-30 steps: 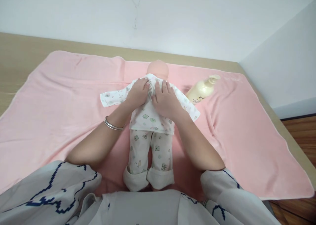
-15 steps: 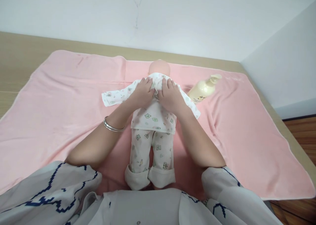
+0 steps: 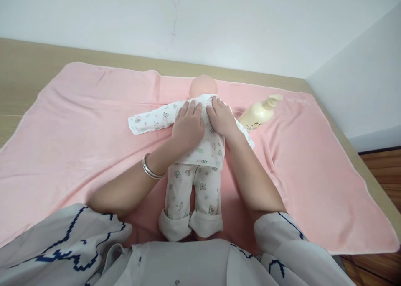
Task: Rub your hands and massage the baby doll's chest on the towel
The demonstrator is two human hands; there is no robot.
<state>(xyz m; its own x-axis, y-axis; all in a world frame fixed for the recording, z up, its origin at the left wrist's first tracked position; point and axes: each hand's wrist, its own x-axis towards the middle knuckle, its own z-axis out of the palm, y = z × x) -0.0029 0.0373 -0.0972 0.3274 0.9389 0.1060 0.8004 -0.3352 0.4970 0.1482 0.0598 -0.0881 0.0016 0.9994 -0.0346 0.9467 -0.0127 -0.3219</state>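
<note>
A baby doll (image 3: 203, 84) lies on a pink towel (image 3: 78, 123), dressed in a white printed top (image 3: 206, 146) and matching trousers (image 3: 191, 190) with rolled cuffs. My left hand (image 3: 188, 125) rests flat on the doll's chest, fingers stretched toward the collar; a silver bangle (image 3: 152, 169) circles that wrist. My right hand (image 3: 222, 118) lies beside it on the right of the chest, fingers pressed flat on the cloth near the neck. The doll's left-side sleeve (image 3: 150, 121) lies spread out on the towel.
A cream pump bottle (image 3: 258, 112) lies on its side on the towel, right of the doll. The towel covers a wooden surface (image 3: 19, 64) set against a white wall; the floor shows at the far right (image 3: 384, 169). My patterned grey sleeves fill the bottom.
Both hands slid up the doll's chest toward the collar, and the left hand shifted right over the middle of the top. The view barely moved.
</note>
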